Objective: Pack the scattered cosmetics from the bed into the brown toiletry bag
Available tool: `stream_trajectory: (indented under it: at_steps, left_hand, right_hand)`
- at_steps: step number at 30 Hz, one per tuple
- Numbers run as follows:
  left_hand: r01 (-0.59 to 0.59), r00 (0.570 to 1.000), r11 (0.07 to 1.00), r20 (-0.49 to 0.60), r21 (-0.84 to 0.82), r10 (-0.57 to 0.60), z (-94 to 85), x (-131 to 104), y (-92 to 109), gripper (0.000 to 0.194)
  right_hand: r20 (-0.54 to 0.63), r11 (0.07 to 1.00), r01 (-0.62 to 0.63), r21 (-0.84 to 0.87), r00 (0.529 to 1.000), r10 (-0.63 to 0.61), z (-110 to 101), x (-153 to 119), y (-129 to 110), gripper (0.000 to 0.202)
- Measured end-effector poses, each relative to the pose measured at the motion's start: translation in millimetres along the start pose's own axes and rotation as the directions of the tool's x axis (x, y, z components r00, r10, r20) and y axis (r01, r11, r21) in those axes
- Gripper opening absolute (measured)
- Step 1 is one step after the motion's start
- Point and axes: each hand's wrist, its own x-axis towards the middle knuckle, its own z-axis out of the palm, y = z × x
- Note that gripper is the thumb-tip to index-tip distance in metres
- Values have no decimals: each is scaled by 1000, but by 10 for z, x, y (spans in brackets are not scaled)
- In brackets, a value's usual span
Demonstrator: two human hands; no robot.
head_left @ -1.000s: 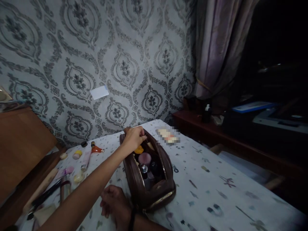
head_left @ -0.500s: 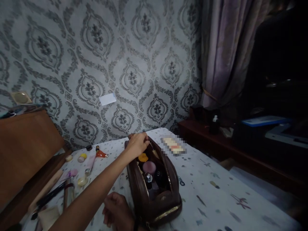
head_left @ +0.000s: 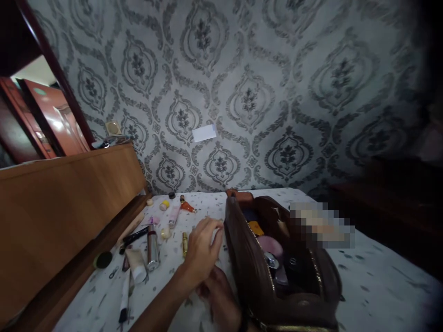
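A brown leather cosmetic bag [head_left: 244, 258] lies unzipped in the head view. Inside are a pink round item [head_left: 270, 246], an orange-yellow item [head_left: 255, 228], a silver-topped container [head_left: 272, 260] and a dark case [head_left: 294, 265]. My left hand [head_left: 202, 244] is just left of the bag, outside it, fingers loosely bent and thumb apart, with nothing visible in it. Below it, close to the bag's side, is my right hand [head_left: 221, 295]; its fingers are dim and partly covered by my left arm. A small gold tube [head_left: 185, 244] stands beside my left hand.
Several cosmetics lie on the patterned white cloth [head_left: 173, 290], among them a pink tube [head_left: 174, 216], an orange-red bottle [head_left: 187, 206], a silver cylinder [head_left: 152, 251], a cream tube [head_left: 136, 266] and a brush [head_left: 124, 299]. A wooden board [head_left: 76, 193] borders the left; a wallpapered wall stands behind.
My left hand has come out of the bag's far end to its left side, close to my right hand. The view has turned left, so the bag now appears farther right.
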Motion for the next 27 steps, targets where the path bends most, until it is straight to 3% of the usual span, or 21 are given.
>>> stream_trajectory:
  at_steps: [4,8,11,15,21,27]
  left_hand:
    - [141,989,985,38,101,-145,-18,-325,-501,16]
    - [170,983,959,27,227,-181,2,-558,-899,19]
    - [168,983,944,21,283,-181,42,-663,-1082,21]
    - [174,974,897,63,407,-218,36,-689,-1172,25]
    - [233,945,850,96,473,-312,-134,-652,-1159,32]
    - [266,948,851,34,454,-315,-161,-695,-1231,26]
  right_hand:
    - [-21,999,-42,-30,999,41,-5,20,-11,57]
    - [-49,994,-106,-14,993,105,2,-4,-34,55]
    - [-45,992,-118,-33,992,117,21,-23,-52,56]
    - [-96,986,-159,-57,984,153,80,20,-37,57]
    - [-116,968,-244,-56,965,236,283,163,18,45]
    - [-84,978,-67,-199,995,51,305,231,50,50]
